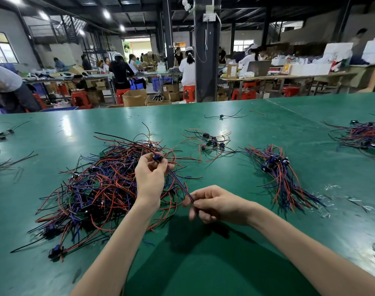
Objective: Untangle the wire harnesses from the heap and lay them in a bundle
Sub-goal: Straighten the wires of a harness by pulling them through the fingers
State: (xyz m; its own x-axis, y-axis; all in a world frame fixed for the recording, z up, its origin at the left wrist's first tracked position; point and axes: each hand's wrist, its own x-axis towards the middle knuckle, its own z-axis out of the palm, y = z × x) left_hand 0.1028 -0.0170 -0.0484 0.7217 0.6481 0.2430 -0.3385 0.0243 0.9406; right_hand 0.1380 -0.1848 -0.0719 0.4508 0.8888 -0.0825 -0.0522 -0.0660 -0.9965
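A big tangled heap of red, blue and black wire harnesses (96, 189) lies on the green table (235, 263), left of centre. My left hand (149, 178) is raised over the heap and pinches the small dark connector of one harness (179, 182) at its fingertips. The wires of that harness run taut down to the right into my right hand (214, 205), which pinches them near their ends. A laid-out bundle of harnesses (278, 174) rests to the right, wires fanned toward me.
A small cluster of harnesses (210, 142) lies beyond the heap. Another pile (362, 135) sits at the far right edge, loose harnesses (0, 146) at the far left, and a single one (222, 116) farther back. People work at benches behind the table.
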